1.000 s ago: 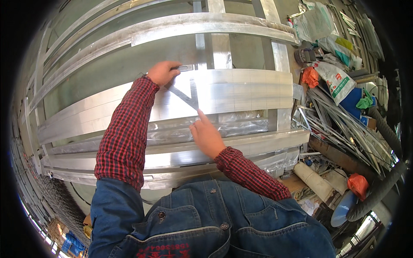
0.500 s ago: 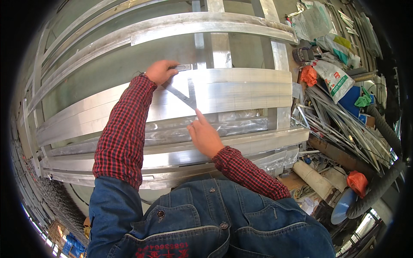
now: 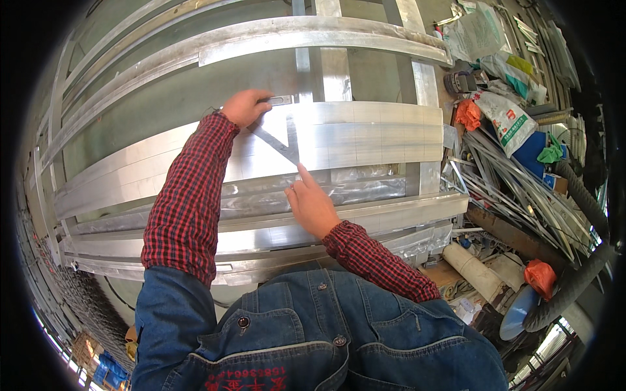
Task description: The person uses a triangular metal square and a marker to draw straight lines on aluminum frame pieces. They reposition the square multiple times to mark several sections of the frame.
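A metal triangle square point(image 3: 276, 144) lies across a row of flat silvery metal strips point(image 3: 378, 133), its narrow corner toward me. My left hand point(image 3: 246, 109) is closed on the square's thicker far side, at the far edge of the strips. At the near corner of the square, my right hand point(image 3: 312, 203) has its index finger reaching to the tip. Its other fingers are curled in, and whether a small marking tool sits in them is hidden. The strips carry faint crosswise lines.
Metal crossbars point(image 3: 334, 73) run beneath the strips. Further long bars point(image 3: 313, 34) lie beyond, and film-wrapped lengths point(image 3: 365, 189) lie nearer me. To the right are a pile of thin offcuts point(image 3: 508, 189), a white bag point(image 3: 505, 120) and a ribbed grey hose point(image 3: 564, 287).
The square and my left hand have shifted very slightly to the right along the strips. My right hand stays at the near corner, almost unmoved.
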Tool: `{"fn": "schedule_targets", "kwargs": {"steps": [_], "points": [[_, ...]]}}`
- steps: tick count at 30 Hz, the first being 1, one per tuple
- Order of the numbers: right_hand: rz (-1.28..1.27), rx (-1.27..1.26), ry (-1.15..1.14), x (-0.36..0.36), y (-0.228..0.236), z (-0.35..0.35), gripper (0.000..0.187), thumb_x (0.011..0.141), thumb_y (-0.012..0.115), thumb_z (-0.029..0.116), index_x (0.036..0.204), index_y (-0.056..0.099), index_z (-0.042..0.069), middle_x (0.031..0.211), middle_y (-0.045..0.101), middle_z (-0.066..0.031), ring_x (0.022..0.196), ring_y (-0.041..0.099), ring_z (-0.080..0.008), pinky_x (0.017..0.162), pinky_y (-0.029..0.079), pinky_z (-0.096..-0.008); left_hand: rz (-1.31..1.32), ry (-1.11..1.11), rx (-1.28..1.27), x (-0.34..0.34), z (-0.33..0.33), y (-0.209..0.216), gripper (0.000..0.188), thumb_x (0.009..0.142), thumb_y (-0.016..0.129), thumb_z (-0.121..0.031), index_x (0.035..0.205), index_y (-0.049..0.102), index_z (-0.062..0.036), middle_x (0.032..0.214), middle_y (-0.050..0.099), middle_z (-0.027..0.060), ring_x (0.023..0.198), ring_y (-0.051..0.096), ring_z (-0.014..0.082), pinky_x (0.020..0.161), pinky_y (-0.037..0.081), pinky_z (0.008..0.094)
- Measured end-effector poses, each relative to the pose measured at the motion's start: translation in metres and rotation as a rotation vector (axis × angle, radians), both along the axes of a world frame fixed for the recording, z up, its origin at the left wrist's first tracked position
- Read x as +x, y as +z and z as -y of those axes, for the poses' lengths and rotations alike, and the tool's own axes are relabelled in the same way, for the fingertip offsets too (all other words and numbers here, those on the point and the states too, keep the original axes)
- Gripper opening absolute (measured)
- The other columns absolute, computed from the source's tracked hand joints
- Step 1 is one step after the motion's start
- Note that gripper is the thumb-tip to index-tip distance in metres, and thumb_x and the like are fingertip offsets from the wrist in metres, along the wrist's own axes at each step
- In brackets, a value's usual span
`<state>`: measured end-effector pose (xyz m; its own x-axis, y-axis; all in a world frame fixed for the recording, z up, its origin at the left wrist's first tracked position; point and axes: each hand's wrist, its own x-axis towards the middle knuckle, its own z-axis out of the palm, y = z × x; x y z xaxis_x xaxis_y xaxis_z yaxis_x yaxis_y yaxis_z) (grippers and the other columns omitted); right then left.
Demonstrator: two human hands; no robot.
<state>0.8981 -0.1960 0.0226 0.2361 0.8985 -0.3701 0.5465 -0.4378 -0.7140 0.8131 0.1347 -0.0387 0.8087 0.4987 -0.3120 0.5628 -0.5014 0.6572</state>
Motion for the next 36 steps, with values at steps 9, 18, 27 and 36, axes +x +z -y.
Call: {"fn": "schedule_targets", "kwargs": {"steps": [9, 18, 27, 36], "points": [[-0.007, 0.011, 0.01, 0.0, 0.001, 0.003, 0.029, 0.113, 0.068, 0.024, 0.105, 0.067, -0.004, 0.171, 0.046, -0.0385, 0.114, 0.073, -0.0497, 0.1, 0.061, -0.0566, -0.029, -0.004, 0.002, 0.002, -0.001, 0.0, 0.042, 0.106, 0.075, -0.021, 0.143, 0.077, -0.002, 0.135, 0.08, 0.0238, 0.124, 0.076, 0.0396, 0.111, 0.058, 0.0452], [-0.022, 0.003, -0.001, 0.0, -0.002, 0.009, 0.028, 0.112, 0.069, 0.024, 0.106, 0.07, -0.003, 0.168, 0.05, -0.0363, 0.112, 0.072, -0.049, 0.098, 0.061, -0.0555, 0.005, 0.012, 0.024, -0.001, 0.003, -0.001, 0.042, 0.106, 0.075, -0.023, 0.143, 0.078, -0.0035, 0.135, 0.08, 0.0227, 0.124, 0.076, 0.0399, 0.111, 0.058, 0.0446], [-0.032, 0.257, -0.322, 0.057, 0.005, -0.027, 0.026, 0.114, 0.068, 0.022, 0.124, 0.077, -0.001, 0.108, 0.08, -0.0197, 0.094, 0.078, -0.0375, 0.087, 0.062, -0.0451, 0.024, 0.06, 0.001, -0.001, 0.005, -0.007, 0.041, 0.105, 0.077, -0.023, 0.142, 0.079, -0.0061, 0.132, 0.081, 0.0225, 0.121, 0.077, 0.0398, 0.109, 0.058, 0.0446], [-0.013, 0.426, -0.336, 0.085, -0.015, -0.094, 0.027, 0.111, 0.07, 0.011, 0.136, 0.077, 0.003, 0.117, 0.082, -0.0192, 0.102, 0.081, -0.0325, 0.09, 0.063, -0.0404, -0.021, 0.086, -0.007, 0.0, 0.007, -0.004, 0.041, 0.105, 0.077, -0.027, 0.143, 0.08, -0.0103, 0.135, 0.081, 0.0197, 0.126, 0.075, 0.0403, 0.112, 0.058, 0.0472]]}}
